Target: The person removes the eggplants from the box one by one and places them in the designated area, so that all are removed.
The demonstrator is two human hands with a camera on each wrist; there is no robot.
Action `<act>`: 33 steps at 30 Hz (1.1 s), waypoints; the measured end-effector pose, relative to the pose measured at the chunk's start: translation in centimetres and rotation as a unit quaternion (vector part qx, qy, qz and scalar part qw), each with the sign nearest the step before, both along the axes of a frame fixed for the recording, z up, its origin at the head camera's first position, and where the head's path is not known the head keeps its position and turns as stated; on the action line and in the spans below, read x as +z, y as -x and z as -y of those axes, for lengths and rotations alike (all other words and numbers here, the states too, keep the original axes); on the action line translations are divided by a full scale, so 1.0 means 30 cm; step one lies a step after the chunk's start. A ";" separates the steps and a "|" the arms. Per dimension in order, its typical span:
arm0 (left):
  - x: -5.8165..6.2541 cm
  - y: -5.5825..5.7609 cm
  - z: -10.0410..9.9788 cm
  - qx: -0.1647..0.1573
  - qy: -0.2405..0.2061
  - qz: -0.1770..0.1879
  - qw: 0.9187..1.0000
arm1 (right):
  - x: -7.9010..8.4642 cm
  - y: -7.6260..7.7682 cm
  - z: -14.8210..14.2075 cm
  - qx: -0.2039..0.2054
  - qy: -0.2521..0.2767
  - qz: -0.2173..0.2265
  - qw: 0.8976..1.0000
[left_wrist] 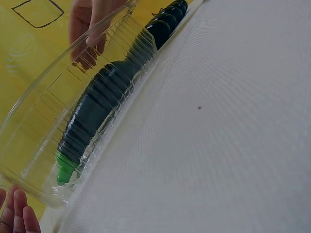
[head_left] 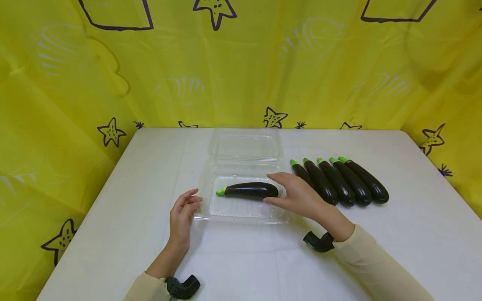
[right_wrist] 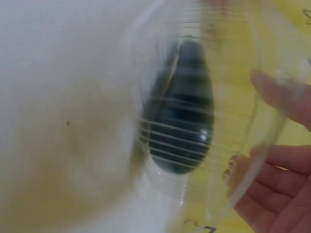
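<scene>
A dark purple eggplant (head_left: 250,190) with a green stem end lies sideways in the clear plastic container (head_left: 241,212), its stem to the left. The container's hinged lid (head_left: 245,146) is folded back on the far side. My right hand (head_left: 301,197) is over the container's right side, thumb and fingers spread around the eggplant's rounded end. In the right wrist view, its fingers (right_wrist: 272,194) appear apart from the eggplant. Beside the container's left edge is my left hand (head_left: 182,221), fingers loosely bent and fingertips at the rim; contact is hard to tell.
Several more eggplants (head_left: 361,179) lie side by side on the white table (head_left: 124,217), right of the container, stems pointing away. A yellow patterned curtain (head_left: 241,62) hangs behind the table and along both sides.
</scene>
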State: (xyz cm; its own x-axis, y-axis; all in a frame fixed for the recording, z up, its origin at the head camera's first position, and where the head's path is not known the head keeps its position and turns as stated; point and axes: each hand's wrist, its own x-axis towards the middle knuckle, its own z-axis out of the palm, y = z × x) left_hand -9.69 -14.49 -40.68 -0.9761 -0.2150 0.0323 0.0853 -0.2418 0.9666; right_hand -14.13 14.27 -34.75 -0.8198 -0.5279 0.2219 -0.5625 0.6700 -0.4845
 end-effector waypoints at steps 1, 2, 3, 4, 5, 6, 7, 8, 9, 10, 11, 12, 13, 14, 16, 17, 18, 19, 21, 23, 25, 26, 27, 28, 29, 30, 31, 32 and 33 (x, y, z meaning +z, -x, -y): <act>0.000 0.000 0.000 0.000 -0.001 -0.001 1.000 | -0.003 0.003 0.008 0.004 -0.008 0.000 1.000; 0.001 0.000 0.000 0.000 -0.001 -0.001 1.000 | -0.005 0.006 0.015 0.007 -0.015 -0.002 1.000; 0.001 0.001 0.001 0.000 -0.001 -0.002 1.000 | -0.007 0.009 0.022 0.008 -0.023 -0.001 1.000; 0.001 0.001 0.001 0.000 -0.001 -0.002 1.000 | -0.010 0.011 0.028 0.007 -0.032 -0.001 0.999; 0.001 0.001 0.001 0.000 -0.001 -0.003 1.000 | -0.012 0.013 0.034 0.006 -0.042 -0.002 0.999; 0.001 0.001 0.001 0.001 -0.001 -0.003 1.000 | -0.015 0.016 0.040 0.006 -0.051 -0.004 0.999; 0.001 0.002 0.001 0.002 -0.001 -0.003 1.000 | -0.018 0.018 0.045 0.006 -0.059 -0.006 0.998; 0.001 0.002 0.001 0.001 -0.001 -0.003 1.000 | -0.020 0.020 0.050 0.008 -0.066 -0.007 0.998; 0.001 0.002 0.001 0.001 -0.001 -0.003 1.000 | -0.023 0.022 0.055 0.010 -0.073 -0.008 0.997; 0.001 0.002 0.000 0.000 -0.001 -0.003 1.000 | -0.026 0.024 0.058 0.013 -0.080 -0.010 0.997; 0.002 0.002 0.000 0.000 -0.001 -0.003 1.000 | -0.029 0.025 0.062 0.016 -0.085 -0.013 0.996; 0.002 0.001 -0.001 -0.002 -0.001 -0.002 1.000 | -0.031 0.026 0.064 0.019 -0.091 -0.015 0.996; 0.002 0.001 -0.001 -0.002 0.001 -0.002 1.000 | -0.034 0.027 0.066 0.021 -0.095 -0.016 0.995; 0.003 0.000 -0.002 -0.003 0.002 -0.001 1.000 | -0.037 0.028 0.068 0.023 -0.100 -0.018 0.995; 0.003 0.000 -0.002 -0.003 0.004 0.001 1.000 | -0.039 0.028 0.070 0.026 -0.108 -0.020 0.994; 0.003 -0.001 -0.003 -0.003 0.005 0.001 1.000 | -0.040 0.029 0.071 0.028 -0.113 -0.021 0.993; 0.003 -0.001 -0.003 -0.003 0.006 0.002 1.000 | -0.041 0.030 0.071 0.031 -0.116 -0.023 0.992; 0.003 -0.001 -0.003 -0.003 0.007 0.002 1.000 | -0.043 0.031 0.072 0.033 -0.120 -0.024 0.992; 0.004 -0.001 -0.002 -0.003 0.006 0.001 1.000 | -0.044 0.032 0.073 0.037 -0.125 -0.029 0.991; 0.004 -0.001 -0.002 -0.002 0.005 -0.001 1.000 | -0.048 0.033 0.075 0.040 -0.127 -0.034 0.991; 0.005 -0.001 -0.001 -0.001 0.002 -0.003 1.000 | -0.049 0.034 0.077 0.040 -0.127 -0.037 0.990; 0.005 -0.001 -0.001 -0.001 0.001 -0.003 1.000 | -0.050 0.035 0.079 0.040 -0.126 -0.037 0.990; 0.005 -0.001 -0.001 -0.001 0.001 -0.004 1.000 | -0.051 0.036 0.080 0.041 -0.126 -0.037 0.990; 0.004 -0.001 -0.001 -0.001 -0.001 -0.005 1.000 | -0.051 0.037 0.081 0.041 -0.126 -0.036 0.990; 0.004 -0.001 -0.001 -0.001 -0.001 -0.005 1.000 | -0.052 0.038 0.082 0.042 -0.126 -0.035 0.991; 0.004 -0.001 -0.001 -0.001 -0.001 -0.005 1.000 | -0.052 0.039 0.083 0.043 -0.124 -0.034 0.991; 0.004 -0.001 0.000 0.000 -0.002 -0.005 1.000 | -0.051 0.040 0.084 0.044 -0.120 -0.031 0.991; 0.003 -0.001 0.000 0.001 -0.001 -0.005 1.000 | -0.051 0.042 0.084 0.045 -0.116 -0.029 0.992; 0.003 -0.001 0.001 0.001 -0.001 -0.004 1.000 | -0.050 0.043 0.084 0.046 -0.109 -0.027 0.993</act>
State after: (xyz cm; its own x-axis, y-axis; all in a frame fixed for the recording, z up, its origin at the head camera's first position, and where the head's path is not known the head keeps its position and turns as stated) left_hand -9.65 -14.52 -40.58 -0.9753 -0.2174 0.0396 0.0933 -0.2427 0.9656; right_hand -15.41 11.74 -36.25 -0.7557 -0.6406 0.1361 -0.6476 0.7001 -0.3009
